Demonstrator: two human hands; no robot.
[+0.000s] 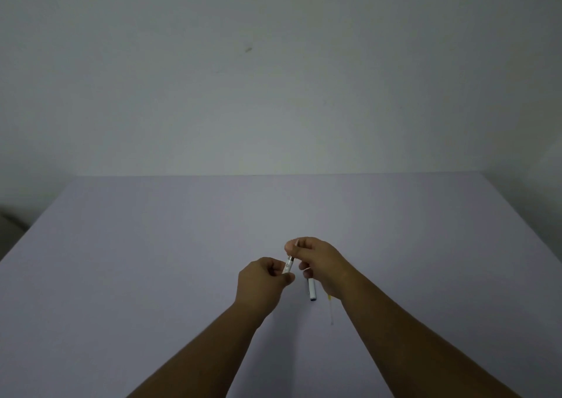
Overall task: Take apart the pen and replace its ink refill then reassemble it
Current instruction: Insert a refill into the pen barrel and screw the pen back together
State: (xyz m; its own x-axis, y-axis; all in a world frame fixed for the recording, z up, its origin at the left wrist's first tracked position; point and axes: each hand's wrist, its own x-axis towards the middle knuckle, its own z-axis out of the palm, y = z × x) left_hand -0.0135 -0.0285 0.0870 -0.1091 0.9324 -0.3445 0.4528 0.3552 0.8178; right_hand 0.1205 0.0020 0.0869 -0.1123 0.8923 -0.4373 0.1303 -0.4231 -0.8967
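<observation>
My left hand point(261, 282) pinches the lower end of a short white pen barrel section point(288, 266) held above the table. My right hand point(319, 260) grips the upper end, where a thin pale refill tip pokes out past my fingers. A second white pen part with a dark end point(312, 289) lies on the table just below my right hand. A thin pale refill with a yellow end point(330, 309) lies beside my right wrist, partly hidden by it.
The pale lilac table point(152, 276) stretches wide to the left and right, its far edge against a plain white wall point(273, 78). A dark shape sits off the table's left edge point(9, 224).
</observation>
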